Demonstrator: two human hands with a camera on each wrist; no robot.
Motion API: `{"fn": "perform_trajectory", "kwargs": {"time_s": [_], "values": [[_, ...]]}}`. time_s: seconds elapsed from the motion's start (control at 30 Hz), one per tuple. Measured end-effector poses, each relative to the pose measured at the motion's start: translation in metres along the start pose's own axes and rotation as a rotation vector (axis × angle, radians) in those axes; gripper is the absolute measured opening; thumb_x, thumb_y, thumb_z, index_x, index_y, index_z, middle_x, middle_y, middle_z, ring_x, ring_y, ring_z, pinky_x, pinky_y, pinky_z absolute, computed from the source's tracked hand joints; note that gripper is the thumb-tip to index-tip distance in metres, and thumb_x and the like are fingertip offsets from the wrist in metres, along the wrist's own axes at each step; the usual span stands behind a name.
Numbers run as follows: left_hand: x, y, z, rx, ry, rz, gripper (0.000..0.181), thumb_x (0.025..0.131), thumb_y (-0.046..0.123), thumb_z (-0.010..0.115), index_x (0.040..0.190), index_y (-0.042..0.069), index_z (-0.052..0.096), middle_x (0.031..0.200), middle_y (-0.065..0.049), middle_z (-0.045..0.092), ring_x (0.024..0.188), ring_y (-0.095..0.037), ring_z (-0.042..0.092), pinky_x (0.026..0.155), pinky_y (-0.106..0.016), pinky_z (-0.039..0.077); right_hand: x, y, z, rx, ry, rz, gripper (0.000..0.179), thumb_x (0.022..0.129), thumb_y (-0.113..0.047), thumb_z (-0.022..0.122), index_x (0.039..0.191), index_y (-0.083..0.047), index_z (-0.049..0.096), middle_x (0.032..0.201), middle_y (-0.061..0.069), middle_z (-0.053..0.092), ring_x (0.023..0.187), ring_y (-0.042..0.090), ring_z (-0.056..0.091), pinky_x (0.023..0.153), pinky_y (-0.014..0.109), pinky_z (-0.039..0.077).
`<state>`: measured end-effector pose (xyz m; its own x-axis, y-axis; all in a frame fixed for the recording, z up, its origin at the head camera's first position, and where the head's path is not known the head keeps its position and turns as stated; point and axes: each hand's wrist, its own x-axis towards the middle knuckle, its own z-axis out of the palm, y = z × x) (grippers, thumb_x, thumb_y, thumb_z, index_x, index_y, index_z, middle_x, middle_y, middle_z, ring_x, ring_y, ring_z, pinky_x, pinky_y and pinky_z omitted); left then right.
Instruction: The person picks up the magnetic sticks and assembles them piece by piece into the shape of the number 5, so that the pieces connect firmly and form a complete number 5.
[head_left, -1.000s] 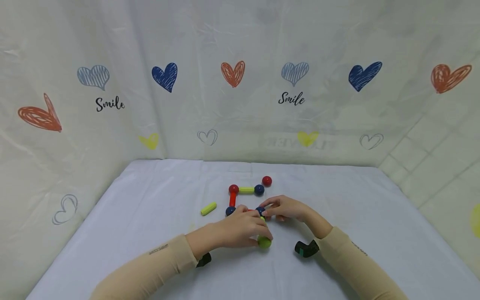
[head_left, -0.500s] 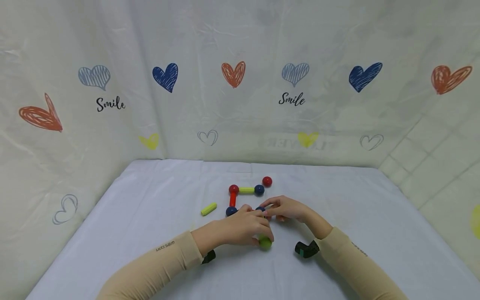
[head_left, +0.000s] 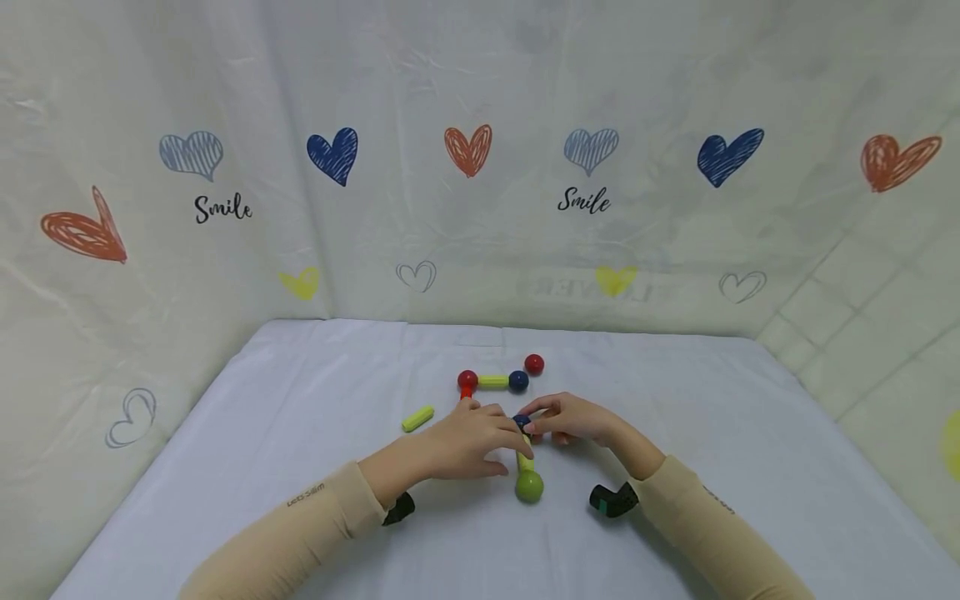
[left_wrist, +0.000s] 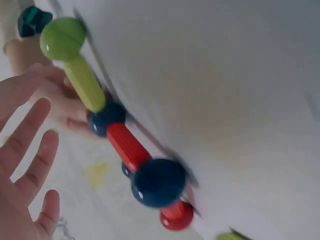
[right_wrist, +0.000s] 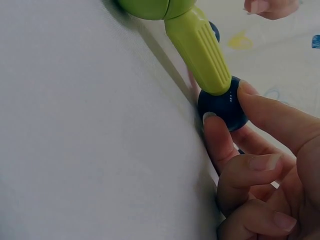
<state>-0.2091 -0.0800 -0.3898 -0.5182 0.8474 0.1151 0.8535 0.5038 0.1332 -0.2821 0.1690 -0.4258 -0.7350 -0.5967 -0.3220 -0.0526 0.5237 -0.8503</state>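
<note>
Balls and rods of a building set are joined in a chain on the white cloth. My right hand (head_left: 573, 418) pinches a dark blue ball (right_wrist: 222, 107) between thumb and fingers. From that ball a yellow-green rod (head_left: 525, 458) runs toward me to a green ball (head_left: 529, 487). A red rod (left_wrist: 128, 146) links the pinched ball to another blue ball (left_wrist: 159, 182), which the left hand hides in the head view. My left hand (head_left: 467, 442) is over the chain, fingers spread and holding nothing; the left wrist view shows them apart from the pieces.
Farther back, a red ball (head_left: 467, 380), a yellow rod (head_left: 492, 382) and a blue ball (head_left: 518, 381) continue the chain. One loose red ball (head_left: 534, 363) lies behind it. Left of the chain lies a loose yellow rod (head_left: 417, 418). A curtain (head_left: 517, 233) with printed hearts hangs behind.
My left hand has let go of the green ball and moved left and slightly back, uncovering the yellow-green rod. The right hand keeps its place at the blue ball.
</note>
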Motion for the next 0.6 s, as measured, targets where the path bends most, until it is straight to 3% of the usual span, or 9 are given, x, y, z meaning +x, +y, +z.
{"fn": "perform_trajectory", "kwargs": {"time_s": [0.37,0.6], "values": [[-0.037,-0.032,-0.013,-0.159,0.128,-0.282,0.034,0.093,0.028,0.079,0.126,0.026,0.073,0.123,0.008,0.070,0.116,-0.016,0.057,0.093,-0.050,0.040,0.000,0.000,0.000,-0.010,0.022,0.023,0.038,0.100,-0.022,0.068,0.133,-0.005,0.065,0.080,0.003,0.061,0.056,0.016,0.042,0.058,0.024,0.034],[-0.060,-0.048,-0.010,-0.238,0.169,-0.446,0.031,0.092,0.025,0.078,0.123,0.024,0.073,0.121,0.007,0.070,0.111,-0.017,0.061,0.091,-0.053,0.041,-0.004,-0.003,0.003,-0.040,0.022,-0.003,0.040,0.101,-0.023,0.067,0.136,-0.005,0.062,0.082,0.003,0.061,0.058,0.016,0.043,0.060,0.025,0.035]]}}
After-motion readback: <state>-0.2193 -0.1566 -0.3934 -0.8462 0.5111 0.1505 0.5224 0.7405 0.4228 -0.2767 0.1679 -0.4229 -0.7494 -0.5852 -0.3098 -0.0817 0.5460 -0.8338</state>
